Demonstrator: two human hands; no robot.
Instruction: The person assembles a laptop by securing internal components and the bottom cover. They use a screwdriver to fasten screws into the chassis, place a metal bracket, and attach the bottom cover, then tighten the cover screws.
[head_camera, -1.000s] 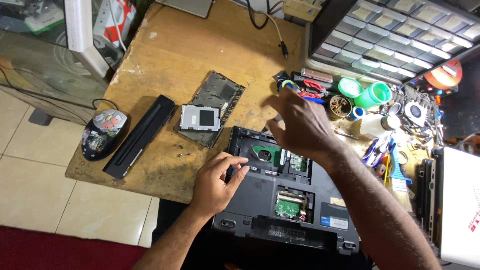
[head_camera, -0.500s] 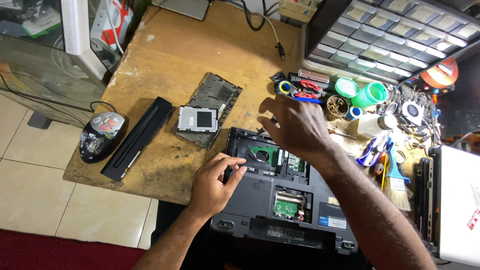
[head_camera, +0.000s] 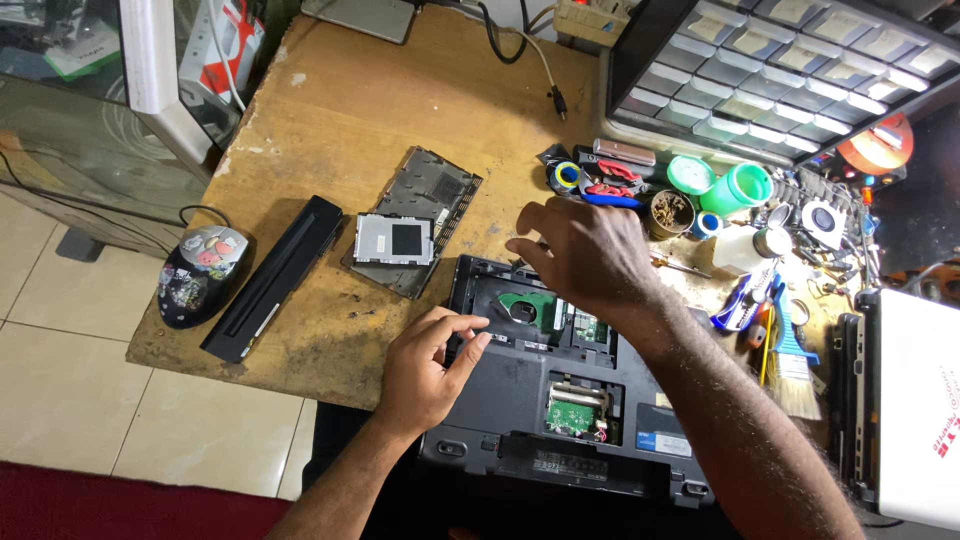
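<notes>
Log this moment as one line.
left hand: fingertips on open laptop base | right hand: hovering over its top edge, empty | battery: on table

Matt black plastic laptop base (head_camera: 500, 390) lies on a worn, stained, rough wooden tabletop (head_camera: 400, 110).

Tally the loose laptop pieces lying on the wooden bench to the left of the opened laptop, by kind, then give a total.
Long black battery pack: 1
Dark cover panel: 1
Silver drive in its caddy: 1
Computer mouse: 1
Total: 4
</notes>
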